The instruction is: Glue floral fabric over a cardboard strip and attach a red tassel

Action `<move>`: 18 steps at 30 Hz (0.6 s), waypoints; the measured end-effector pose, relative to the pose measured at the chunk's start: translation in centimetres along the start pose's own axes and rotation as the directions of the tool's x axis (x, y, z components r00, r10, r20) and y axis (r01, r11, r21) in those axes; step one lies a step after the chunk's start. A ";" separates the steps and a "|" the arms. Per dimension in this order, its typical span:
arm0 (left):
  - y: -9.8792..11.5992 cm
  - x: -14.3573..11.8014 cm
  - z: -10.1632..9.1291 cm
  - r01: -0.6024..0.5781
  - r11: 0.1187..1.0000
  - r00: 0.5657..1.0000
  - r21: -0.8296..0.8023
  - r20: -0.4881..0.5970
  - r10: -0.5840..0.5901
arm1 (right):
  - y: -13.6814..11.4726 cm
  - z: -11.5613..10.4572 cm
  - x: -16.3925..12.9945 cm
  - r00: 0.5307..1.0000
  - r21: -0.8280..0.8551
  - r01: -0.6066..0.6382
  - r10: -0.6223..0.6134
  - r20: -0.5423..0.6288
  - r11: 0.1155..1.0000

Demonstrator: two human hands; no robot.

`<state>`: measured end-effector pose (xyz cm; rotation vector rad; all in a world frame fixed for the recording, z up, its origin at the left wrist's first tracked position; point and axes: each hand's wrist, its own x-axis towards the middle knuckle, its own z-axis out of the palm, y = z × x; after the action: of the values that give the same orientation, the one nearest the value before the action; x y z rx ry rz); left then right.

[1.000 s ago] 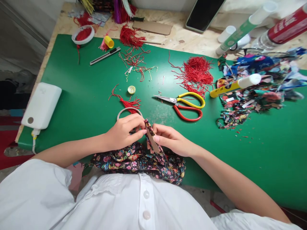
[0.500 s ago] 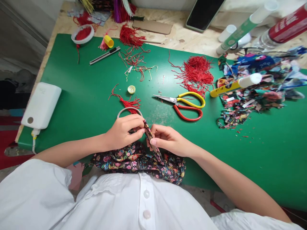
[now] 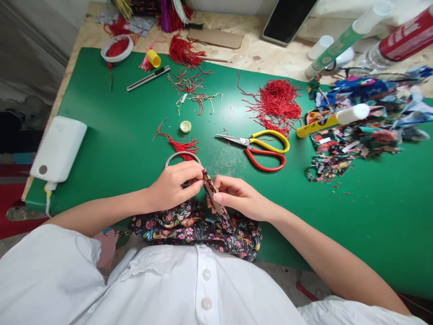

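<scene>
Fabric: I see a dark floral fabric strip [image 3: 211, 192] folded over pale card, its loose end bunched at the green mat's [image 3: 118, 135] near edge.
Fingers: my left hand [image 3: 174, 185] and right hand [image 3: 237, 196] pinch the strip from both sides, fingertips closed on it.
Change: the strip stands slightly steeper than a second ago; hands barely shift.
</scene>
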<state>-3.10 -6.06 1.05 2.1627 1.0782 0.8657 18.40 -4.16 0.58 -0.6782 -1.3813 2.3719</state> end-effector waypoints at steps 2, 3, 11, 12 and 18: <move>0.0 0.0 0.0 0.002 1.000 1.000 -0.006 -0.002 -0.002 | 0.0 0.0 0.0 1.000 -0.004 -0.004 0.004 0.000 1.000; 0.0 0.0 0.0 0.001 1.000 1.000 -0.010 -0.004 -0.001 | 0.0 0.0 0.0 1.000 -0.005 -0.005 0.005 0.000 1.000; 0.2 0.0 0.0 0.013 1.000 1.000 -0.022 0.008 -0.013 | 0.0 0.0 -0.1 1.000 -0.006 -0.004 0.004 0.003 1.000; 0.2 0.0 0.0 0.017 1.000 1.000 -0.020 0.010 -0.016 | 0.0 0.0 -0.1 1.000 -0.009 -0.003 0.003 0.004 1.000; 0.1 -0.1 0.0 0.021 1.000 1.000 -0.013 0.020 -0.021 | -0.1 0.0 0.0 1.000 -0.022 -0.011 0.011 0.007 1.000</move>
<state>-3.08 -6.17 1.15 2.1414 1.0811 0.8382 18.42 -4.12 0.65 -0.6857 -1.4120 2.3733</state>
